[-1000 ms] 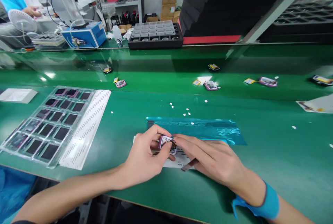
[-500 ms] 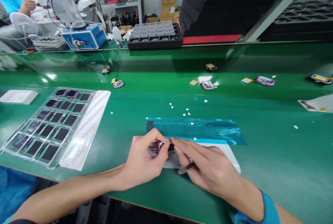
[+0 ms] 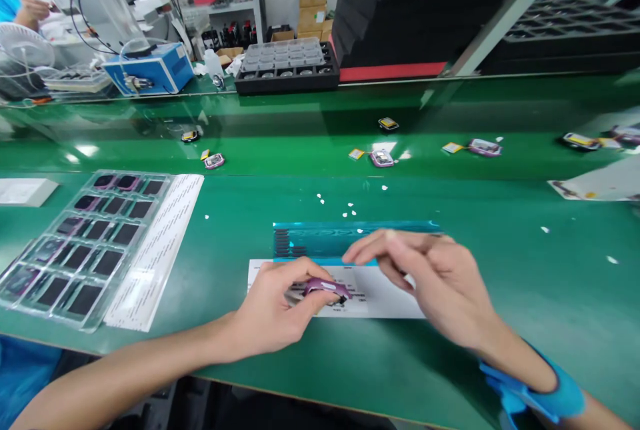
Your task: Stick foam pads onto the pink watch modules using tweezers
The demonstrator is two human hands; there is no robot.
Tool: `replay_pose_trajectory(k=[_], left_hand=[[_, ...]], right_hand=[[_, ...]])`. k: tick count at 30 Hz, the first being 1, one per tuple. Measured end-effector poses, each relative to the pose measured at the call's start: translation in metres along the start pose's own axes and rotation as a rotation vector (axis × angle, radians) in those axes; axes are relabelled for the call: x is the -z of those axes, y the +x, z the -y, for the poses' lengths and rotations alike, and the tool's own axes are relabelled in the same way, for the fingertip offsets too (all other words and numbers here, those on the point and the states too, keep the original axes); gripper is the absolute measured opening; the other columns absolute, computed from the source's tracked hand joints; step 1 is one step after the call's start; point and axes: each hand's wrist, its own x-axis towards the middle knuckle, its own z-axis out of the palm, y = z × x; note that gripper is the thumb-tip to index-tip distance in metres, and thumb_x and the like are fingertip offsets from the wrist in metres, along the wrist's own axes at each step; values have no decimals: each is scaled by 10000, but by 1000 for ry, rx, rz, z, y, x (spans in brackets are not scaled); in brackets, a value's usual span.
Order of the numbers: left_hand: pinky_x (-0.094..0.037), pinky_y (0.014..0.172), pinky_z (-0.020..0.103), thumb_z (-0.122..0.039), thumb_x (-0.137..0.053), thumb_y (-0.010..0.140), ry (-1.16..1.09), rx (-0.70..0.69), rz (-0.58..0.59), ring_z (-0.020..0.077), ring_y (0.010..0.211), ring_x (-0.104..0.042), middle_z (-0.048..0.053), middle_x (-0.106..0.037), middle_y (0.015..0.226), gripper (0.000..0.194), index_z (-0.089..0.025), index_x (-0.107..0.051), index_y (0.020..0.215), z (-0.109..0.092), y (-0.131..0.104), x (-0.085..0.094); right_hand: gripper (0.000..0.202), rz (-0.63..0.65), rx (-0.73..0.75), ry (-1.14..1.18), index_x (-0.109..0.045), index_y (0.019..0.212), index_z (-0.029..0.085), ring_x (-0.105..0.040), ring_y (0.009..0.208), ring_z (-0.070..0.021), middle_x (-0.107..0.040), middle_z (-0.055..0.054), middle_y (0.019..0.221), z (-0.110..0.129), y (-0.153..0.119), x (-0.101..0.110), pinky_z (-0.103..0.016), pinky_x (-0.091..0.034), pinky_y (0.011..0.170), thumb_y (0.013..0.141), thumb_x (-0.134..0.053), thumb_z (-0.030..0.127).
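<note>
My left hand (image 3: 280, 303) pinches a small purple-framed device (image 3: 327, 287) between thumb and fingers, above a white printed sheet (image 3: 390, 300). To its right, my right hand (image 3: 430, 270) is raised and apart from the device, its fingers bent and partly blurred. A thin dark tool (image 3: 433, 235) shows along the top of the right hand, though most of it is hidden. Behind both hands lies a blue translucent film strip (image 3: 325, 237) with dark strips at its left end.
At left, a clear tray (image 3: 93, 320) holds several dark screens, beside a printed white strip (image 3: 150, 263). Several opened devices (image 3: 383, 158) lie along the back ledge. Farther back are a blue machine (image 3: 173, 70) and a black tray (image 3: 285, 85). A person's hand (image 3: 33, 11) shows at upper left.
My right hand has moved away from the device, to the right and upward. The purple device in my left hand is turned and more visible. The whole view has shifted slightly.
</note>
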Motion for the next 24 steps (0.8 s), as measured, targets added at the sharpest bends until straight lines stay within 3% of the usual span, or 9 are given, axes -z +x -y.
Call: replay_pose_trajectory(k=[4, 7, 10, 13, 18, 24], left_hand=[[-583, 835, 326, -185, -603, 1035, 121, -94, 135, 236, 992, -758, 89, -833, 1067, 132, -160, -729, 1064, 9, -2, -2], [-565, 911, 386, -163, -546, 1053, 181, -81, 197, 257, 1067, -732, 93, -809, 1143, 148, -172, -683, 1111, 14, -3, -4], [-553, 942, 398, -147, -518, 1063, 199, -77, 225, 253, 1090, -716, 91, -793, 1151, 162, -173, -660, 1137, 15, -3, -5], [-546, 966, 397, -129, -506, 1063, 206, -90, 239, 248, 1117, -711, 92, -787, 1175, 166, -175, -644, 1143, 13, -2, -4], [-550, 975, 414, -128, -491, 1069, 237, -97, 261, 256, 1146, -706, 96, -778, 1213, 184, -175, -632, 1178, 11, -2, -3], [-558, 962, 412, -114, -499, 1061, 267, -106, 267, 252, 1140, -709, 94, -776, 1206, 206, -176, -627, 1210, 11, -4, -4]], right_hand=[[658, -161, 7, -158, -685, 648, 242, -601, 548, -167, -647, -36, 625, -1, -5, 17, -301, -481, 513, 1077, -461, 689], [754, -42, -113, -188, -752, 670, 231, -657, 515, -197, -676, -54, 582, -12, -20, 25, -310, -522, 483, 1064, -388, 761], [736, 79, -207, -125, -774, 643, 252, -756, 636, -244, -747, -66, 663, -24, -37, 28, -340, -635, 615, 1048, -436, 765], [674, 51, -263, -44, -758, 615, 266, -742, 601, -223, -771, -52, 706, -31, -45, 28, -320, -647, 597, 1035, -515, 734], [610, 29, -312, 1, -803, 741, 265, -717, 553, -215, -745, -35, 642, -32, -48, 28, -315, -639, 565, 1028, -536, 732], [553, 53, -241, -2, -821, 782, 270, -725, 576, -203, -764, -37, 678, -35, -48, 30, -300, -634, 594, 1056, -547, 665]])
